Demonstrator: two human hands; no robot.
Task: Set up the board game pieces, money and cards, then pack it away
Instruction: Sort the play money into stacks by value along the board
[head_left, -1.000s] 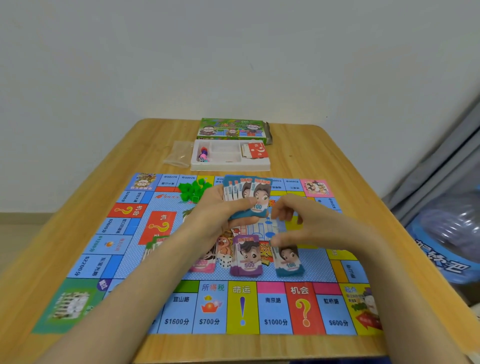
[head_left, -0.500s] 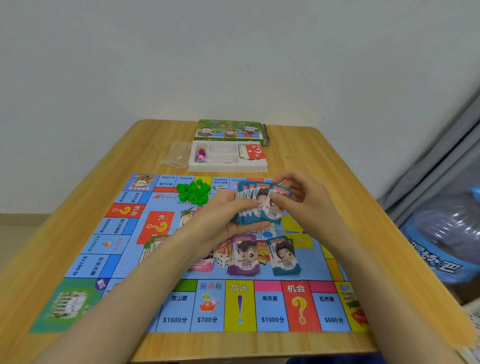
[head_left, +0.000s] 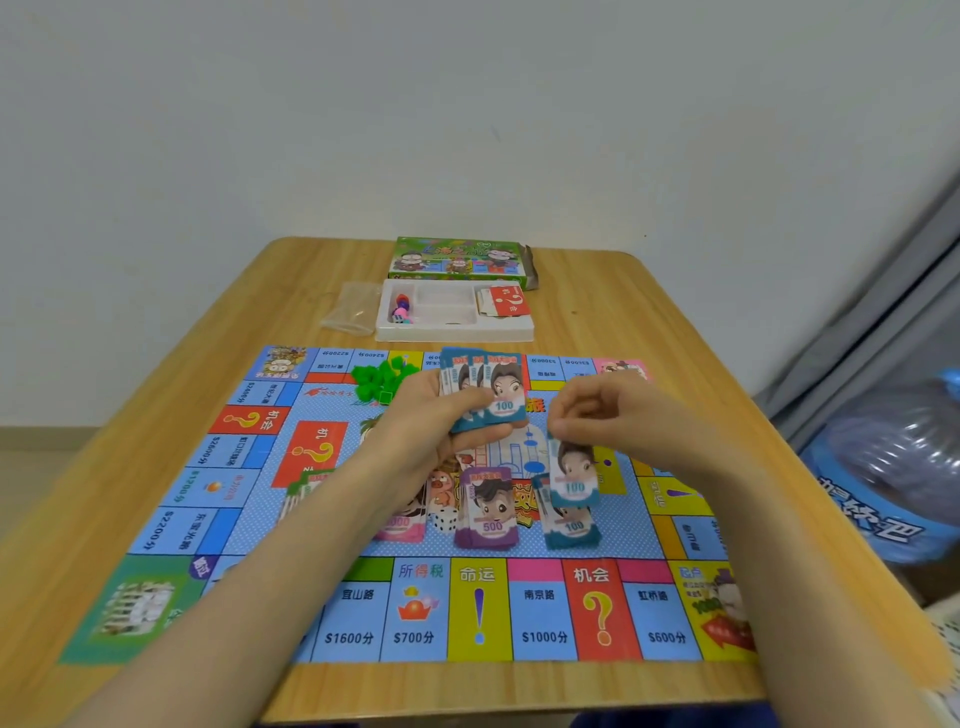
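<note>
One 100 note, probably light and floppy, hung pinched by its top edge in the right grip just above the 100 pile on the board, while the left grip clamped the slippery-looking fan low down.

Teal banknotes, purple banknote pile, green houses

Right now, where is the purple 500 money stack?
Head view: the purple 500 stack lies on the board, centre, between the white die on its left and the teal 100 pile on its right.
</note>
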